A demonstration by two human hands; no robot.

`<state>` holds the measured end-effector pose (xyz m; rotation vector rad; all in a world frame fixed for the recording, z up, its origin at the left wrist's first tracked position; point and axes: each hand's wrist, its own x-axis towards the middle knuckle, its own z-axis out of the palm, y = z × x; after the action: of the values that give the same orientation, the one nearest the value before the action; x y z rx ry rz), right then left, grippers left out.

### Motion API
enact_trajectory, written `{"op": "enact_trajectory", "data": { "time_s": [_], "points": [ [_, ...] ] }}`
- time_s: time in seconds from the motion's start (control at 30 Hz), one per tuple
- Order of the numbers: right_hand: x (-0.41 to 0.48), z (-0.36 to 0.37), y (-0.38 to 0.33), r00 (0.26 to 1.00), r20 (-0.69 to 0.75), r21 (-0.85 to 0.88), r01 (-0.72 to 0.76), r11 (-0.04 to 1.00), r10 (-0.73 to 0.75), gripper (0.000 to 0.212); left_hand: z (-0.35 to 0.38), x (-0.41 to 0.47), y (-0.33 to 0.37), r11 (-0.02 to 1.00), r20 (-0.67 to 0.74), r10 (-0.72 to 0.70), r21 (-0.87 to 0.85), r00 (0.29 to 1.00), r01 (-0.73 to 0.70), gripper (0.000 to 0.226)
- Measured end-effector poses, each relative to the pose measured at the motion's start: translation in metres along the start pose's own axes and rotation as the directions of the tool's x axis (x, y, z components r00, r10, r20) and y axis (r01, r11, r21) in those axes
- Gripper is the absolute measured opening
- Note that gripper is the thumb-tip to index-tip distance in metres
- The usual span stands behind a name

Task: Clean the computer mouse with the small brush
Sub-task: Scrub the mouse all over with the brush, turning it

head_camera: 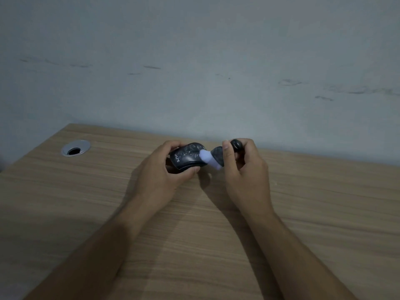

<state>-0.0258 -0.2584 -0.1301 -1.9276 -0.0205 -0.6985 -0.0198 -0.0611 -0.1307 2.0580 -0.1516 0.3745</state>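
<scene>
A dark computer mouse [187,156] with pale lettering on its rear is held tilted just above the wooden desk [303,202], gripped by my left hand [166,169] from the left and below. My right hand [244,167] is closed around a small brush [218,155] with a dark handle whose rounded end sticks out above the fingers. The brush's pale lilac bristle head [208,159] rests against the right side of the mouse. Part of the handle is hidden inside my right fist.
A round metal cable grommet [75,147] is set into the desk at the far left. The desk's back edge meets a pale grey wall [194,72] just behind my hands. Both forearms stretch across the desk's near half.
</scene>
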Motion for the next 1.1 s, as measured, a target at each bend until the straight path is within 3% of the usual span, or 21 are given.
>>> {"op": "enact_trajectory", "data": {
  "time_s": [0.13, 0.3, 0.47, 0.6, 0.7, 0.87, 1.03, 1.1],
  "points": [
    [0.006, 0.003, 0.004, 0.996, -0.053, -0.068, -0.070, 0.995, 0.066, 0.018, 0.002, 0.000, -0.002, 0.999, 0.025, -0.006, -0.032, 1.000, 0.006, 0.056],
    [0.003, 0.009, -0.010, 0.994, -0.113, 0.010, -0.001, 1.000, 0.002, 0.016, 0.002, 0.002, -0.008, 0.999, 0.039, 0.011, -0.043, 0.999, -0.009, 0.061],
    [0.006, 0.009, 0.004, 0.995, -0.102, -0.134, -0.027, 0.991, 0.013, 0.018, 0.003, 0.002, -0.008, 0.997, 0.067, -0.001, -0.080, 0.998, 0.006, 0.062],
    [0.006, 0.001, -0.005, 0.987, -0.158, -0.059, 0.017, 0.998, -0.026, 0.016, 0.005, 0.002, -0.005, 0.998, 0.071, -0.006, -0.066, 0.997, 0.010, 0.062],
    [0.002, 0.004, -0.004, 0.994, -0.092, -0.055, 0.045, 0.997, -0.050, 0.019, 0.003, 0.002, -0.006, 0.996, 0.065, -0.007, -0.084, 0.998, 0.012, 0.062],
    [0.002, 0.003, 0.008, 0.996, -0.089, -0.200, 0.003, 0.980, -0.021, 0.021, 0.005, 0.002, -0.009, 0.996, 0.058, -0.020, -0.090, 0.998, 0.025, 0.060],
    [-0.002, 0.001, -0.010, 0.983, -0.063, -0.072, 0.166, 0.984, -0.170, 0.021, 0.005, 0.002, -0.006, 0.998, 0.058, -0.014, -0.057, 0.998, 0.017, 0.062],
    [-0.005, 0.006, -0.004, 0.990, -0.013, -0.106, 0.139, 0.985, -0.141, 0.021, 0.003, 0.002, -0.008, 0.998, 0.073, -0.019, -0.059, 0.997, 0.023, 0.061]
  ]
}}
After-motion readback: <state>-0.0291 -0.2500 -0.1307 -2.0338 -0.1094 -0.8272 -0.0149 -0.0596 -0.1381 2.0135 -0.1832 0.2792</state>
